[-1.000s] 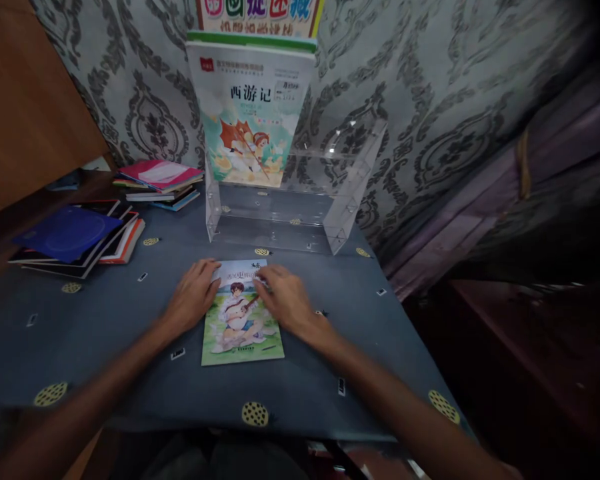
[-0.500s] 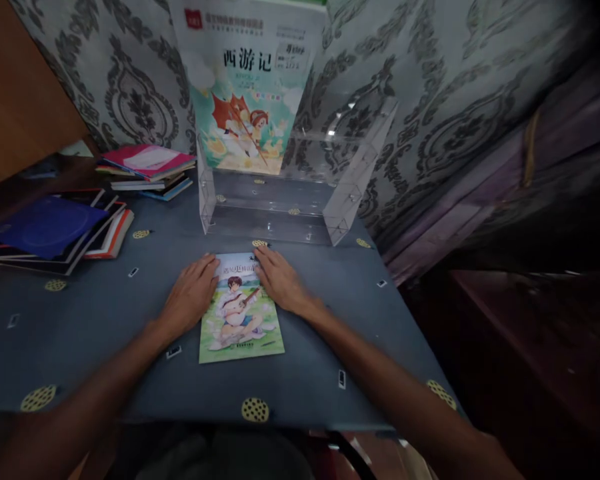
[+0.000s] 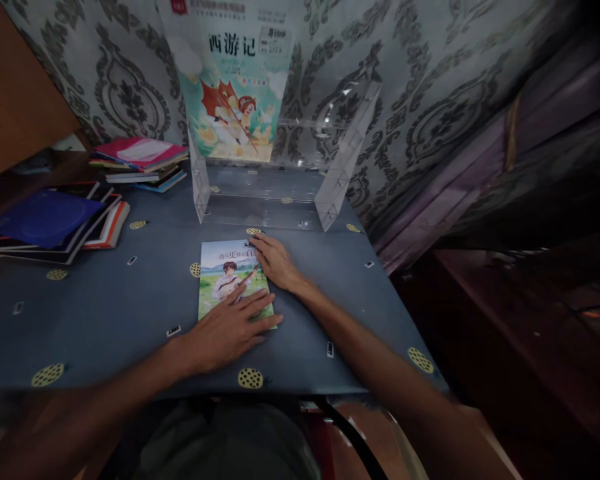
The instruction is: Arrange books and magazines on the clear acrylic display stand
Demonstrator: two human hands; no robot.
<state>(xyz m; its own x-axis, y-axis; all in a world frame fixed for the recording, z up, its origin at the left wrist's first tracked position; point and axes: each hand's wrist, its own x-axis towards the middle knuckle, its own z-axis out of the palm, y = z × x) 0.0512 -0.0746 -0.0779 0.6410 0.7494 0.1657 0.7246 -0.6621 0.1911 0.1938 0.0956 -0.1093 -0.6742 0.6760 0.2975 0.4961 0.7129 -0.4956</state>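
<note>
Covering the near end of a booklet with the left hand

So that left hand is spread wide and flat, fingers fanned over the cover's lower right. The right hand has its fingertips at the top right corner, on the side facing the clear stand; can't tell if it's actually pinching.

Booklet's lying flat on the surface, near side of the clear stand, long axis pointing roughly at it. Key thing imo: it's right under the left hand and just left of the right hand, so neither is really nearer.

Vs half a second ago: left hand was up along the left edge, stand end. Now it's at the end away from the stand. Right hand's stayed around its corner.

Further out, a picture-covered book is up on the stand's left part, a pink-topped pile is just left of the stand, and a blue-topped pile is further left, closer to the person.
</note>
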